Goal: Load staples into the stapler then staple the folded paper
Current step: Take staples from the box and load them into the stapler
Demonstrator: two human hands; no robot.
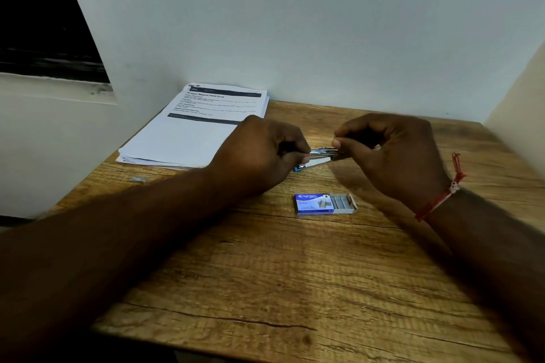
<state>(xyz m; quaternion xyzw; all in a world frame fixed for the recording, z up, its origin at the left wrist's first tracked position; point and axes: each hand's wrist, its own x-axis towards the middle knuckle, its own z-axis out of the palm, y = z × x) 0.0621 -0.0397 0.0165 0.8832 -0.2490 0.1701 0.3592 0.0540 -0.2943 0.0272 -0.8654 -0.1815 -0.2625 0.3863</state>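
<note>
Wooden desk point(265, 289), mid-frame: my left hand point(259, 153), right hand point(395, 156) both grip stapler point(323, 155); I'd seat staples point(342, 203) squarely.

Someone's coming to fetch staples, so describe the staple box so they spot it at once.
On the wooden table, look nearer than the left hand and right hand holding the stapler. The staple box lies flat there: small, blue, its tray slid out rightward showing grey staples, unlike the white paper stack at back left.

Wooden table point(295, 289) against pale wall point(295, 23)
</note>
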